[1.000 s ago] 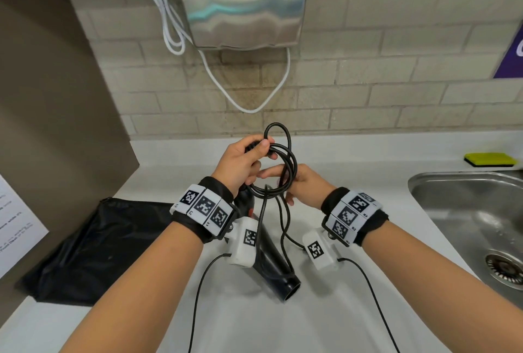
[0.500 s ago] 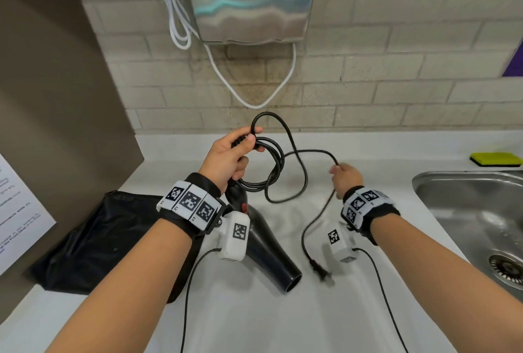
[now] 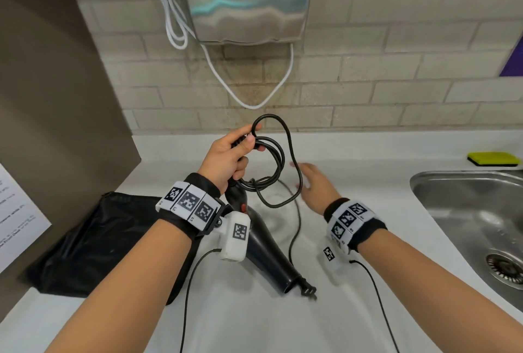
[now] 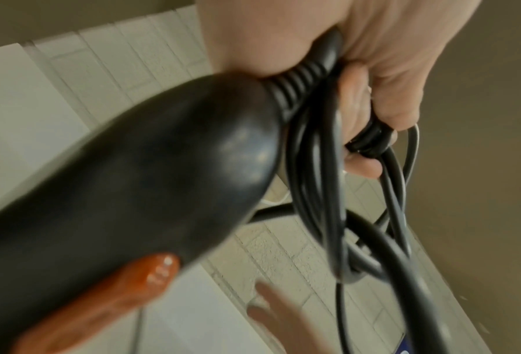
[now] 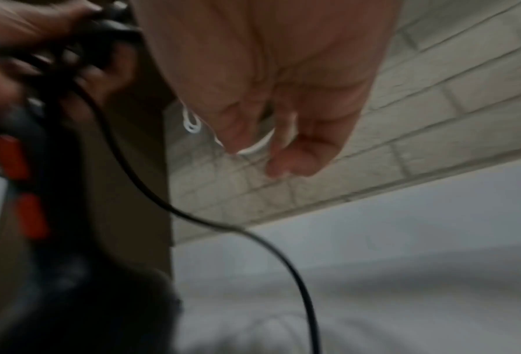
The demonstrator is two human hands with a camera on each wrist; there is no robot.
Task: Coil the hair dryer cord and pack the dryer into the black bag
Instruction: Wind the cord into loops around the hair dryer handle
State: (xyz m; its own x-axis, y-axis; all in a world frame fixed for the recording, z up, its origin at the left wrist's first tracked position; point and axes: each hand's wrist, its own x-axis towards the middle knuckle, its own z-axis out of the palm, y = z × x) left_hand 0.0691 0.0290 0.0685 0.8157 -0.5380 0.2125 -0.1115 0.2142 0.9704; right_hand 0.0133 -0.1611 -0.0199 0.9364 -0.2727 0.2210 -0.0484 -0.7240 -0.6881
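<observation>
So the counter (image 3: 353,154) is the anchor here. Off its right end is the sink (image 3: 464,211); at its left end, against the brown wall panel, the black bag (image 3: 93,242) lies flat and looks closed from here. Mid-counter the hair dryer (image 3: 266,256) hangs nozzle-down with the tip resting on the surface. The left hand (image 3: 226,157) is curled tight around the handle top plus a few loops of cord (image 3: 285,154). The right hand (image 3: 317,185) floats just right of the loops, fingers loose, holding nothing. The plug (image 3: 307,290) lies by the nozzle. My worry: that big outer loop is slack, so it could slide off the bundle, and the loose tail could snag on the nozzle.
</observation>
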